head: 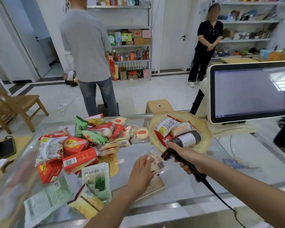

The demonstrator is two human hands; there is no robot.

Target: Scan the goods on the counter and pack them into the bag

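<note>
Well, both forearms reach out over the glass desk (pixel 187 183), the left rising from the bottom middle, the right slanting in from the lower right corner. The left hand (pixel 141 173) lies palm down, its fingers curled over a clear-wrapped packet (pixel 156 163) and holding it just above a wooden board (pixel 155 186). The packet's barcode end sticks out toward the other hand. The right hand (pixel 186 157) is wrapped tight round the handle of a black scanner (pixel 167 155), wrist straight. The scanner's head is tipped down toward that barcode, close to it but not touching. Its cable (pixel 220 199) trails back along the right forearm and off the desk's near edge.

Just beyond the scanner the tan bag (pixel 202 127) lies open, with a dark jar (pixel 187 139) and some red and white packs inside. The remaining goods (pixel 82 145) are heaped on the left half of the desk. A screen (pixel 250 91) stands at the far right.
</note>
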